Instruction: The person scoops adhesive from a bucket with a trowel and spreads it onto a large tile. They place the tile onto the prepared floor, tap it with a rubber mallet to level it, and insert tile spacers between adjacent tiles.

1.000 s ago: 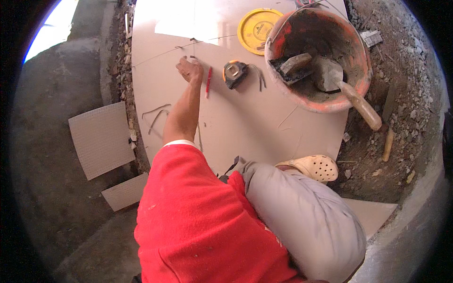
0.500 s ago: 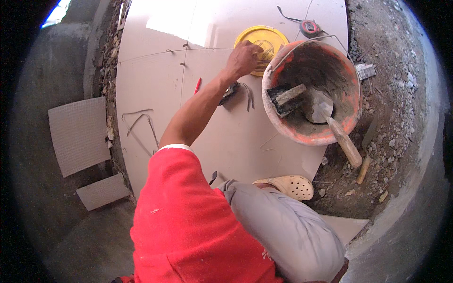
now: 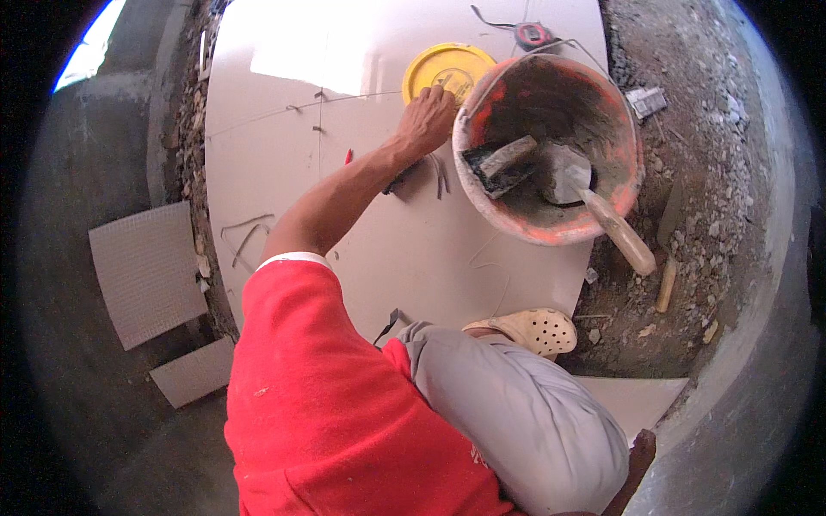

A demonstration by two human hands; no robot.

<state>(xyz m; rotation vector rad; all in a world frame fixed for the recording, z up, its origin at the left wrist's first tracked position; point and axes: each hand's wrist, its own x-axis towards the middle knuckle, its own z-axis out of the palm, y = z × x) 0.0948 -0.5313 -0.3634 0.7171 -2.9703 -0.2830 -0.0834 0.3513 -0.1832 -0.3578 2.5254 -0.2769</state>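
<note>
My left hand (image 3: 428, 119) reaches forward over the near edge of a round yellow lid (image 3: 422, 70), its fingers bent and close together. Whatever they may hold is hidden beneath them. The lid lies on large pale tiles (image 3: 370, 245). To its right stands an orange bucket (image 3: 631, 142) caked with grey mortar. Inside it are a trowel (image 3: 572, 175) with a wooden handle over the rim and a dark float (image 3: 506, 163). Part of my right hand (image 3: 641, 449) shows at the lower right beside my knee; its fingers cannot be made out.
A tape measure (image 3: 533, 35) lies behind the bucket. Thin bent strips (image 3: 249, 234) and a red marker (image 3: 348, 156) are on the tiles. Rubble (image 3: 688, 189) runs along the right, with a wooden-handled tool (image 3: 666, 285). Loose tiles (image 3: 148, 273) are at the left.
My left hand has drawn back from the middle of the lid to its near edge. More of my right hand shows at the lower right. The whole view has shifted slightly.
</note>
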